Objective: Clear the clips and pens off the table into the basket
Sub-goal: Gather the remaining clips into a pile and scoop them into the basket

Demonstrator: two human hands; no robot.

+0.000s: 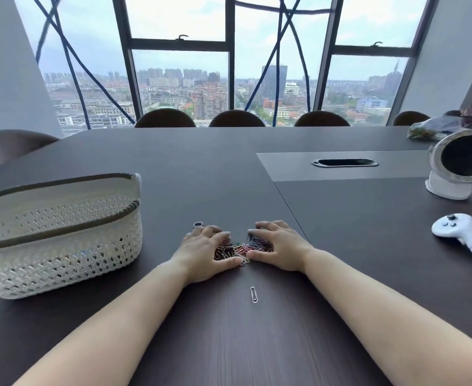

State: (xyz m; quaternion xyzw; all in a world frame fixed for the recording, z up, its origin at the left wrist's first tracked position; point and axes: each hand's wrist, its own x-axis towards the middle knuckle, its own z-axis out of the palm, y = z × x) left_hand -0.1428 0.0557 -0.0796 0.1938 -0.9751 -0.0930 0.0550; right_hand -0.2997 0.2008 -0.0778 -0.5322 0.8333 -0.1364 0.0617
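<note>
Our left hand (202,247) and right hand (279,246) curl round the pile of small colourful wire clips (240,247). Probably light and slippery, so we scoop underneath.

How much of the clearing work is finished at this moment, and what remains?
Done: unclear; the basket hides its contents behind its lattice wall, and no pens are in view. In hand: the left hand and right hand cup the pile of coloured clips on the table. Left: move that pile into the basket, then one loose clip nearer the person and a small grey ring beyond the left hand.
</note>
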